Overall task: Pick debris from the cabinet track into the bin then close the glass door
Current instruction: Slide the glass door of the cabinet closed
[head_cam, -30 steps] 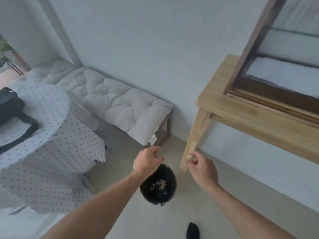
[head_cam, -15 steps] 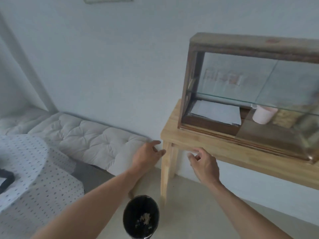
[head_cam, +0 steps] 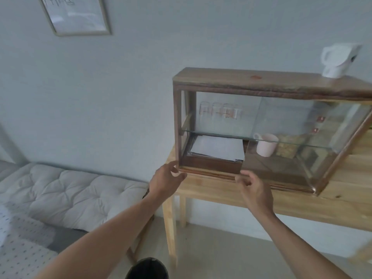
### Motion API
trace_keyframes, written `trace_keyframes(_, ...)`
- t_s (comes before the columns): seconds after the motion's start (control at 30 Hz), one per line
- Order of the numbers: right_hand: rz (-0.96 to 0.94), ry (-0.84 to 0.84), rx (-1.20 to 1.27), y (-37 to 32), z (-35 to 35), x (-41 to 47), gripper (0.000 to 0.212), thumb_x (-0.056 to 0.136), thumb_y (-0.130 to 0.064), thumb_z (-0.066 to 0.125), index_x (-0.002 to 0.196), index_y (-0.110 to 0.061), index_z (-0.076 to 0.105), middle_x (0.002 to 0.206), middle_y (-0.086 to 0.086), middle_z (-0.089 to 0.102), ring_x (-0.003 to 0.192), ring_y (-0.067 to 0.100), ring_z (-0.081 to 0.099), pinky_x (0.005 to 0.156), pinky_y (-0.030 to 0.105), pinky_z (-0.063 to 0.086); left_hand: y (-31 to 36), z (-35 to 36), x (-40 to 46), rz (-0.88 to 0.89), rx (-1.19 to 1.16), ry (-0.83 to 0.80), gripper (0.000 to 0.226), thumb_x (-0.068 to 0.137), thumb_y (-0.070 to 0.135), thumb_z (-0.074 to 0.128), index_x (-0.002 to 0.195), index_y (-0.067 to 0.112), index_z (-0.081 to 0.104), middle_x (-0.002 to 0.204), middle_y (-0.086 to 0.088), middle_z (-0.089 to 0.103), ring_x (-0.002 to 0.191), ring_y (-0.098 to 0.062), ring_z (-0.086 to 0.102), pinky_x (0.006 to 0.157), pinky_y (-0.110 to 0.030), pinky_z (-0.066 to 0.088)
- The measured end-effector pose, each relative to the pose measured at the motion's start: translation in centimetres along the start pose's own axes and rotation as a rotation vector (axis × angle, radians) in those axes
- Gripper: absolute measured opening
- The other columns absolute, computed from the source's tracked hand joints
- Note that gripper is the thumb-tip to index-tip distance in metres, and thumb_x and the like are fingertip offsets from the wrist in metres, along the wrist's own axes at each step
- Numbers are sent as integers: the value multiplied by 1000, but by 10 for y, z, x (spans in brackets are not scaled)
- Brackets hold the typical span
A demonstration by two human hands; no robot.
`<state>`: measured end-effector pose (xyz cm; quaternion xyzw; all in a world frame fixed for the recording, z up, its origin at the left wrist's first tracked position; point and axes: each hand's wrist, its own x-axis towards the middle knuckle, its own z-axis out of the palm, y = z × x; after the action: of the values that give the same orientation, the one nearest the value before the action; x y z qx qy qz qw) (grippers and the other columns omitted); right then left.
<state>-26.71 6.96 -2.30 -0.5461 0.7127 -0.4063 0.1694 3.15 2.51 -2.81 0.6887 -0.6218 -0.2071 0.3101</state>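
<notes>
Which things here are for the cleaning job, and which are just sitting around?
For the job:
cabinet
glass door
bin
left hand
right hand

Just lying about:
pink mug
papers
white kettle
cushioned bench
picture frame

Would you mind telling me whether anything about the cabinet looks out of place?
The glass door is slid right, leaving the cabinet's left half, with the papers, open. Nothing looks spilled or broken.
</notes>
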Motion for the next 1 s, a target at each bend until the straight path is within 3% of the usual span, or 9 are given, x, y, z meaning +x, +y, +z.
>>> trace_keyframes(0.13,-73,66,-33,11,-19,23,31,99,-42,70,127,-28,74,91,-16,70,94,21,70,76,38,51,5,5,20,-26,-61,32,87,87,60,78,162,36,40,147,7,60,126,-20,63,103,-48,57)
trace_keyframes(0.3,-363,187,-201,36,-31,47,36,102,-27,69,136,-15,72,126,10,66,119,38,63,97,50,56,11,13,38,-38,-91,33,111,85,62,80,168,41,10,174,4,33,150,-29,47,117,-56,46)
trace_keyframes(0.4,-556,315,-348,57,-32,58,50,98,-29,63,145,-12,64,146,18,54,127,47,56,106,58,47,13,20,42,30,-115,1,116,85,62,79,165,52,-4,176,6,29,154,-29,43,118,-55,41)
trace_keyframes(0.47,-588,328,-454,68,-34,69,63,98,-35,59,158,-16,50,164,19,40,140,51,47,113,62,40,15,25,43,70,-130,-7,119,85,63,79,160,63,-14,176,8,29,154,-29,42,118,-53,41)
trace_keyframes(0.53,-588,306,-559,79,-39,81,80,98,-46,56,169,-18,32,178,18,19,159,50,28,128,64,22,14,29,43,69,-136,2,123,85,63,78,151,70,-25,177,10,27,154,-28,43,117,-53,43)
trace_keyframes(0.6,-595,302,-657,89,-44,96,95,93,-58,56,172,-18,21,181,19,7,166,48,10,132,67,5,13,31,42,73,-124,13,124,85,65,77,151,69,-28,178,13,23,154,-28,43,115,-54,46)
trace_keyframes(0.67,-586,292,-740,98,-46,110,107,88,-68,56,172,-16,17,181,21,4,166,50,3,130,73,0,11,33,41,89,-112,22,125,85,64,77,154,66,-28,179,15,19,156,-28,41,116,-55,46)
trace_keyframes(0.83,-576,285,-798,110,-40,124,110,89,-73,48,172,-10,15,180,25,0,164,55,-1,126,79,5,10,42,34,175,-57,68,125,89,60,78,157,62,-26,181,14,-2,161,-28,32,121,-52,43)
trace_keyframes(1.0,-573,322,-768,101,-25,124,110,91,-65,54,171,-4,11,179,29,-3,162,59,-3,125,81,1,9,49,33,188,-77,75,129,90,52,80,156,60,-30,179,17,-13,156,-29,41,118,-42,40)
